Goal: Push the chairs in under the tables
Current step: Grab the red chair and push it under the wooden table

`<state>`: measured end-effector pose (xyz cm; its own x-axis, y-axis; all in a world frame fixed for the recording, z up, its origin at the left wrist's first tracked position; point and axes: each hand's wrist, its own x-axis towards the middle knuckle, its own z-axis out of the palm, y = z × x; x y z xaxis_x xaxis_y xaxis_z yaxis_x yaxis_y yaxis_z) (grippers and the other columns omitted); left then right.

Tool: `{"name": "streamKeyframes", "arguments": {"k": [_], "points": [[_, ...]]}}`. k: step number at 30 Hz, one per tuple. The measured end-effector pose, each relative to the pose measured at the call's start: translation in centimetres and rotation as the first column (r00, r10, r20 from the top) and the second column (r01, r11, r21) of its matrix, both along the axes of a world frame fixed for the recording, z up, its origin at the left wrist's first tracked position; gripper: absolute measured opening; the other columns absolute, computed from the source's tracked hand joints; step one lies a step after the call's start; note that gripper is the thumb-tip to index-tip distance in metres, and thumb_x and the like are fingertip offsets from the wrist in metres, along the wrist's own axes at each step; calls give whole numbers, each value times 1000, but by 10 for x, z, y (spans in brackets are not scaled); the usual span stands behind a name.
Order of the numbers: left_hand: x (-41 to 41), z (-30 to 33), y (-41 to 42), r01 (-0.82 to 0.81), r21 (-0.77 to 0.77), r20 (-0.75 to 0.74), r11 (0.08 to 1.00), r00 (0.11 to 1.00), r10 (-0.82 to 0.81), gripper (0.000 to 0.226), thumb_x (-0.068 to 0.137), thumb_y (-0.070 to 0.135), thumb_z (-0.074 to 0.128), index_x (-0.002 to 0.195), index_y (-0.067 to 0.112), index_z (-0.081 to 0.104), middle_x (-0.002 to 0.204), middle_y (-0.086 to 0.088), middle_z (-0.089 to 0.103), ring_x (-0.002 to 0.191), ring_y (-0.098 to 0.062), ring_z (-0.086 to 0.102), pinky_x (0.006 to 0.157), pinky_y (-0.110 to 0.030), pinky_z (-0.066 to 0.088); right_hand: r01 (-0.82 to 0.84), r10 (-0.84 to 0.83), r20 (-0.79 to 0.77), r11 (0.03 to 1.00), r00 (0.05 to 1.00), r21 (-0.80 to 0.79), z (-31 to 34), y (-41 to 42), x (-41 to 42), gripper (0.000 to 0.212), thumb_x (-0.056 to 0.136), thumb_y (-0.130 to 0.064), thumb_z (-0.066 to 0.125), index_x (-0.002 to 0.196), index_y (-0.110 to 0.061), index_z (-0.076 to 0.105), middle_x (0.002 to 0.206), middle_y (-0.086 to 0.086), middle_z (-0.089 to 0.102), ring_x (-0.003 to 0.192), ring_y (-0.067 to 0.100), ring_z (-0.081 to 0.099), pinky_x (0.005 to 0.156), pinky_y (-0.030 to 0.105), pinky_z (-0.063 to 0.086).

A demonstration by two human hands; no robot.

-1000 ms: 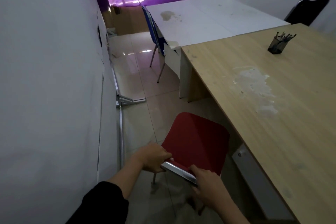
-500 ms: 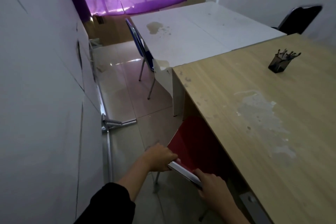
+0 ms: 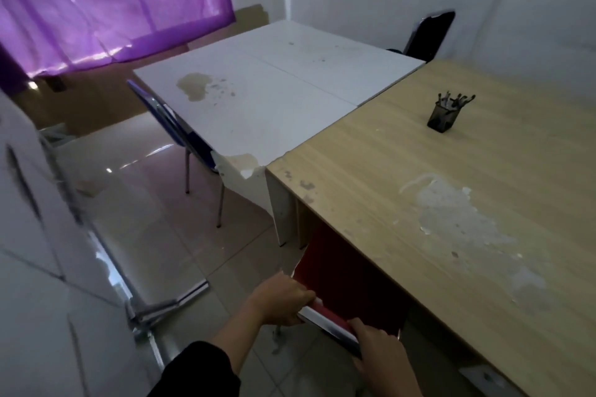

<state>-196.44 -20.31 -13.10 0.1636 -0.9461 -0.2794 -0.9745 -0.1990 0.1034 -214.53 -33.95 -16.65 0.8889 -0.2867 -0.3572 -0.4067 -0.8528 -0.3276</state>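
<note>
A red chair (image 3: 342, 287) stands with most of its seat under the near edge of the wooden table (image 3: 419, 190). My left hand (image 3: 280, 300) grips the left end of the chair's metal back rail. My right hand (image 3: 383, 358) grips the same rail further right. A blue chair (image 3: 174, 126) sits tucked against the white table (image 3: 277, 97) behind, its seat partly hidden under the top. A black chair (image 3: 430, 34) stands at the far side of the tables by the wall.
A dark pen holder (image 3: 443, 116) stands on the wooden table. A white wall panel with a metal floor bracket (image 3: 161, 309) runs along the left. Tiled floor lies between the wall and the tables. A purple curtain (image 3: 106, 0) hangs at the back.
Both hands have pushed the red chair forward, so its seat has slid from the open floor to under the wooden table. The camera has moved forward and lifted.
</note>
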Motion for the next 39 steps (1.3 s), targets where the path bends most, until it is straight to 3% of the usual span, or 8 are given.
{"name": "streamKeyframes", "arguments": {"k": [6, 11, 15, 19, 23, 25, 31, 39], "points": [[71, 5, 3, 118, -16, 7, 993, 993, -118, 25, 90, 37, 52, 102, 16, 55, 92, -9, 67, 80, -28, 62, 60, -29, 32, 124, -118, 110, 991, 987, -48, 0, 25, 48, 45, 81, -49, 52, 121, -31, 44, 106, -8, 63, 90, 16, 62, 78, 35, 52], [120, 2, -12, 165, -4, 28, 986, 986, -165, 28, 89, 40, 49, 102, 17, 53, 95, -7, 66, 80, -29, 62, 62, -32, 38, 193, -174, 250, 980, 952, -54, -2, 25, 86, 52, 77, -48, 50, 124, -26, 47, 99, -4, 66, 82, 19, 64, 70, 36, 53], [143, -3, -31, 168, -23, 57, 986, 984, -166, 27, 87, 40, 50, 102, 19, 53, 91, -5, 66, 78, -27, 63, 64, -35, 45, 217, -178, 339, 973, 924, -80, -3, 6, 106, 47, 72, -54, 44, 107, -26, 57, 80, -6, 66, 63, 16, 63, 52, 33, 52], [165, -8, -60, 129, -70, 40, 989, 991, -126, 22, 84, 40, 53, 96, 21, 52, 85, -1, 65, 73, -23, 62, 66, -37, 52, 244, -172, 416, 961, 893, -127, 8, -29, 128, 38, 65, -51, 47, 88, -25, 62, 66, -7, 64, 50, 11, 59, 42, 22, 41], [192, -13, -79, 138, -101, 18, 985, 990, -137, 29, 82, 49, 52, 98, 24, 52, 88, 2, 65, 74, -18, 62, 68, -35, 53, 223, -152, 392, 965, 907, -141, 9, -47, 153, 29, 61, -45, 60, 85, -28, 55, 65, -7, 60, 50, 13, 57, 41, 22, 36], [203, -15, -76, 146, -127, 10, 981, 989, -146, 32, 81, 50, 52, 102, 26, 52, 89, 5, 65, 73, -15, 62, 67, -28, 50, 203, -140, 369, 969, 919, -138, 4, -42, 162, 41, 53, -42, 73, 89, -29, 57, 67, -8, 60, 53, 11, 57, 41, 21, 36], [247, -5, -80, 232, -201, 92, 952, 972, -218, 36, 65, 58, 50, 89, 33, 58, 65, 17, 60, 51, 0, 55, 53, -11, 23, 216, -134, 389, 961, 912, -174, -4, -37, 203, 55, 43, -48, 73, 93, -29, 59, 69, -11, 59, 50, 7, 55, 37, 19, 37], [285, -18, -76, 253, -254, 47, 934, 967, -249, 40, 63, 56, 56, 95, 31, 53, 71, 11, 64, 54, -12, 60, 42, -21, 41, 169, -111, 341, 975, 934, -145, -5, -15, 233, 58, 40, -55, 71, 92, -35, 52, 72, -15, 55, 52, 5, 52, 38, 16, 36]]}}
